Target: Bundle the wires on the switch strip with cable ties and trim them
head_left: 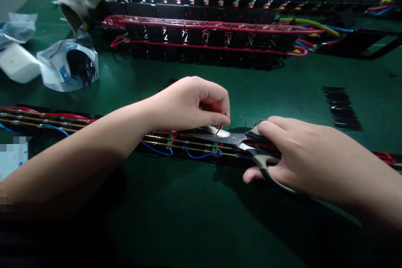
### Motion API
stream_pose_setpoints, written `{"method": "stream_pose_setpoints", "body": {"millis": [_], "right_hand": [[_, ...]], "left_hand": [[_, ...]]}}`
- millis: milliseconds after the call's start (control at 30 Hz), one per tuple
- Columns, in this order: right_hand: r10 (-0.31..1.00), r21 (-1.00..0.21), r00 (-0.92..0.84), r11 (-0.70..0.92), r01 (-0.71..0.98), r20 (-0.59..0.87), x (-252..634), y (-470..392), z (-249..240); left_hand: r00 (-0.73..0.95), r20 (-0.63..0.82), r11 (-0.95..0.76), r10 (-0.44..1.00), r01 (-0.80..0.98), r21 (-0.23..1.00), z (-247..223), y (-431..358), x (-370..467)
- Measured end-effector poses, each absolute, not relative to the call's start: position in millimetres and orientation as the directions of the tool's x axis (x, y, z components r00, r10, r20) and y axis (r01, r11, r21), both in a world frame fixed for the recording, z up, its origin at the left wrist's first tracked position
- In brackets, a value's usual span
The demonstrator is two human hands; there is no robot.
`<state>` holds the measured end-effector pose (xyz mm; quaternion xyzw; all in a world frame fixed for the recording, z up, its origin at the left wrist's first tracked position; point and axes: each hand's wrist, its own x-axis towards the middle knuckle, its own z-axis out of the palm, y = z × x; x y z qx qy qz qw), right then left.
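Note:
My left hand (197, 102) is closed in a pinch on a thin black cable tie (219, 130) that sticks up from a long wired strip (194, 150). Scissors (234, 138) with black and grey handles are gripped in my right hand (301, 146). Their blades lie low over the strip, spread on either side of the tie's lower end. Brass-coloured rods, blue and red wires and small green circuit boards run along the strip. My left forearm covers part of it, and my right hand hides another stretch.
A bundle of black cable ties (342, 108) lies to the right on the green table (194, 213). At the left are an opened plastic bag (53, 65) of black ties and a white object (20, 63). Long black assemblies with red cables (201, 25) span the back.

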<state>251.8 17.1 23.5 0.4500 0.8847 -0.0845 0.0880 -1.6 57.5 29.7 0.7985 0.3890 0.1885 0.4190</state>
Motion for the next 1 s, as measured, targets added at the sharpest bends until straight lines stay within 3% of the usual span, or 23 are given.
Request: {"method": "stream_pose_setpoints", "body": {"millis": [300,533,667,767,867,1000], "right_hand": [[0.79,-0.055,-0.551,0.559,0.828,-0.27,251.4,17.4,25.9],[0.79,-0.076,-0.534,0.538,0.839,-0.3,248.5,18.0,29.6],[0.776,-0.042,-0.561,0.575,0.817,-0.288,247.5,16.4,32.2],[0.768,0.021,-0.615,0.628,0.778,-0.182,250.1,14.7,30.7],[0.734,0.107,-0.678,0.677,0.728,-0.035,254.0,14.0,27.0],[0.706,0.129,-0.708,0.702,0.7,0.004,256.0,14.1,24.5]], "left_hand": [[0.638,-0.068,-0.321,0.767,0.474,0.82,26.3,61.9,-4.2],[0.664,-0.104,-0.496,0.74,0.644,0.583,57.8,52.0,-13.0],[0.657,-0.009,-0.568,0.753,0.658,0.495,61.8,47.3,-12.8],[0.697,0.052,-0.665,0.715,0.656,0.356,61.9,43.7,-10.6],[0.75,0.019,-0.74,0.661,0.649,0.177,62.6,40.4,-8.6],[0.786,-0.05,-0.782,0.616,0.618,0.084,60.6,40.3,-8.1]]}}
